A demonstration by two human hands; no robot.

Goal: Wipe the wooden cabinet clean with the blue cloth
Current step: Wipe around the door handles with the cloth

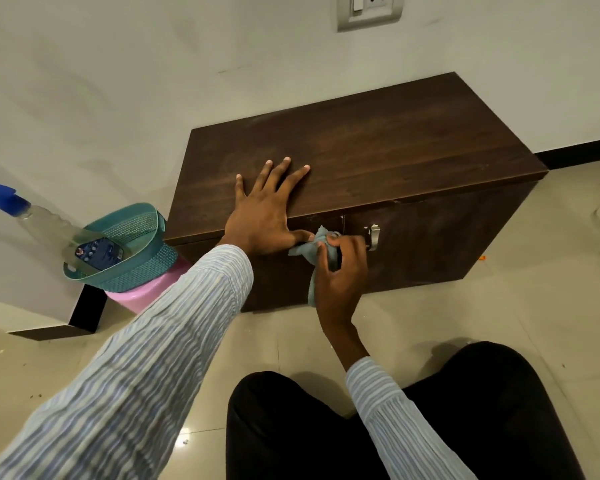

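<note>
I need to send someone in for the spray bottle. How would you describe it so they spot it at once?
Start at the dark wooden cabinet against the white wall, then look to its left end, where a teal perforated basket sits on a pink container. The spray bottle leans out of that basket: the only clear thing there, with a blue trigger head.

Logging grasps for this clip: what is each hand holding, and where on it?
Right hand grips the blue cloth at its bunched upper part. Left hand holds nothing, flat on the cabinet top.

Bunched blue cloth (321, 249) (pale) against cabinet (361, 150) front
</note>
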